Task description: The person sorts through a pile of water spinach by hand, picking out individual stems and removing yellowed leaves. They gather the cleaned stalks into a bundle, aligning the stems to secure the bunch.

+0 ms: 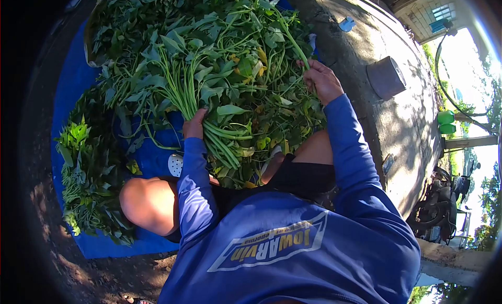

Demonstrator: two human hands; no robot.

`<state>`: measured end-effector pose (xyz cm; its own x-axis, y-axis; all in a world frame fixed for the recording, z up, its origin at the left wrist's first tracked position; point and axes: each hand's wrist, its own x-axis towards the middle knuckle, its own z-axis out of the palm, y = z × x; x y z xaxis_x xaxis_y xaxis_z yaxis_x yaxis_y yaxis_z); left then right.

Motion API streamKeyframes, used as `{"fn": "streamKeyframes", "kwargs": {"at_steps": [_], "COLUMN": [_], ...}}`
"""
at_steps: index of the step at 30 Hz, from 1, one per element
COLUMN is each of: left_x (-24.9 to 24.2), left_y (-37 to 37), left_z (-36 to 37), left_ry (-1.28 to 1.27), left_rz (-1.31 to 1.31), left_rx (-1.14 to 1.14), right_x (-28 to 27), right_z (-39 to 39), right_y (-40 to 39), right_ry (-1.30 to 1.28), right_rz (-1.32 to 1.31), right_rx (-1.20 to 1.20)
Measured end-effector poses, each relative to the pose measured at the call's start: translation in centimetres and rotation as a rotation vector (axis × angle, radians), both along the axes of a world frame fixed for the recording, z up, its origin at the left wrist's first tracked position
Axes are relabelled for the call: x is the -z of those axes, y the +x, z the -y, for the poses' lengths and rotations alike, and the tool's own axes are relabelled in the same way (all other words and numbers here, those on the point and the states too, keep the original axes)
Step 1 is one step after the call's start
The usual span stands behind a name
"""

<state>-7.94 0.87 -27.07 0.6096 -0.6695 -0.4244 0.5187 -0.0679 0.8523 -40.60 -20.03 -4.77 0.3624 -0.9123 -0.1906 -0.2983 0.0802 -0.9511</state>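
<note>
My left hand (194, 125) is closed round a thick bunch of green leafy stems (183, 92); the cut ends stick out below it, toward my lap. Off to the right, my right hand (322, 81) pinches a green stem (291, 36) that runs up and left into the leaves. A large heap of leafy greens (209, 29) spreads in front of both hands, with some yellow leaves among it. Loose vines (282, 108) lie between my hands.
A blue tarp (73, 94) lies beneath the greens. Another row of greens (97, 173) is at the left. On the concrete at the right stand a round dark container (386, 78) and a small light-blue object (346, 24). A motorcycle (439, 204) is farther right.
</note>
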Motion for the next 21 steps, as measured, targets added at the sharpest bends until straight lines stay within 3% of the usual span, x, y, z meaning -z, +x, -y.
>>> {"fn": "streamKeyframes", "kwargs": {"at_steps": [2,5,7,9,16,19,21], "left_x": [-1.2,-1.5,-1.9,-1.5,-1.4,-1.5,-0.6], "left_y": [-0.3,-1.0,-1.0,-0.5,-0.7,-0.4,-0.8], "left_z": [0.3,0.4,0.3,-0.2,-0.5,-0.9,-0.8], "left_ry": [0.059,0.018,0.02,0.15,0.126,0.16,0.027], "left_rz": [0.054,0.025,0.001,0.067,-0.009,-0.195,-0.341], "left_rx": [0.0,-0.024,-0.007,-0.011,-0.005,0.107,0.108], "right_x": [-0.4,0.6,0.3,0.7,4.7,8.2,10.4], "right_z": [-0.9,-1.3,-3.3,-5.7,-11.9,-14.7,-15.6], "right_y": [0.9,1.5,3.4,6.2,15.2,17.1,17.2], "right_ry": [-0.078,-0.123,-0.223,-0.252,-0.669,-0.57,-0.441], "right_rz": [-0.124,0.006,-0.079,-0.115,-0.275,-0.416,-0.504], "right_rx": [0.124,0.065,0.149,0.168,-0.053,-0.267,-0.362]}}
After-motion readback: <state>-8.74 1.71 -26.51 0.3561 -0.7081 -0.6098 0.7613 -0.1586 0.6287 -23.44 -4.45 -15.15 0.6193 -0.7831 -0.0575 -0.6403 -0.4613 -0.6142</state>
